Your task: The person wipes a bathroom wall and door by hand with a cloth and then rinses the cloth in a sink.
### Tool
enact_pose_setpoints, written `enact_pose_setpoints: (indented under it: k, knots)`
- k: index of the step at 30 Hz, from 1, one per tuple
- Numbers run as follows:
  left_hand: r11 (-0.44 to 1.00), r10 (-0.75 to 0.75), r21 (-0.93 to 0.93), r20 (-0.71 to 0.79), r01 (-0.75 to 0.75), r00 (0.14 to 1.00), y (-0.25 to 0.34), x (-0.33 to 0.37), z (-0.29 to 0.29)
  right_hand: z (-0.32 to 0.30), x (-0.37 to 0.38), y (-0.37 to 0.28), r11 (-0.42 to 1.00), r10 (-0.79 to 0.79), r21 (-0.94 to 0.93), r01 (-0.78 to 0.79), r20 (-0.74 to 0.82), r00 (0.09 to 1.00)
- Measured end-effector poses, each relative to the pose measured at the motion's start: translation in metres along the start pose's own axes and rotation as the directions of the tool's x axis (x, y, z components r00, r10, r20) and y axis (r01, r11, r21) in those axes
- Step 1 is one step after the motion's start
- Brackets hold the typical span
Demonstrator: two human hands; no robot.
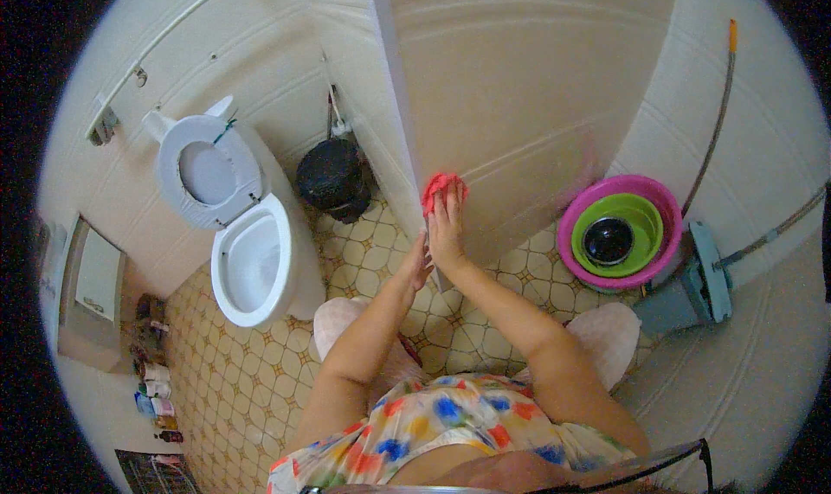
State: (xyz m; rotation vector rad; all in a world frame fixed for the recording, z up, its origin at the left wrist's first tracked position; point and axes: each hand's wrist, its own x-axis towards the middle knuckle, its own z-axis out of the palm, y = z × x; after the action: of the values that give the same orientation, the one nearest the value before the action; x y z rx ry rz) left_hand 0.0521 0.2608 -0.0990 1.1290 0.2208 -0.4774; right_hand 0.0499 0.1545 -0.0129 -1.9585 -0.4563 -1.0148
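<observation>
White toilet and black bin on patterned floor

The toilet stands at the left, its seat raised; the bin is near it. At the right, a magenta basin holds a green basin, with a dark round bowl inside. A grey-blue container stands beside them. A hose runs down the wall. Bottles line the far left, near a cabinet.

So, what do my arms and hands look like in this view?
Your left hand and right hand are ungloved, and no watch or bracelet shows on either wrist. Both forearms are bare. The sleeves look short and loose, part of a pale top with blotchy red, blue, yellow and green patterns. Finer details are too blurred to tell.
</observation>
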Motion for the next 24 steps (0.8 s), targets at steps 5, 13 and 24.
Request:
enact_pose_setpoints:
  k: [5,13,24]
  knots:
    - [0.996,-0.023,0.088,-0.104,0.032,0.994,0.007,-0.003,-0.001,-0.006,0.013,0.005,0.959,-0.262,-0.096,0.266,0.047,0.964]
    - [0.963,0.244,-0.037,-0.289,-0.265,0.926,0.052,-0.035,0.043,-0.033,0.107,-0.052,0.738,-0.636,-0.261,0.622,0.038,0.77]
    - [0.924,0.383,0.026,-0.094,-0.382,0.919,0.042,-0.029,0.035,-0.055,0.235,-0.154,0.088,-0.654,-0.625,0.775,0.551,0.519]
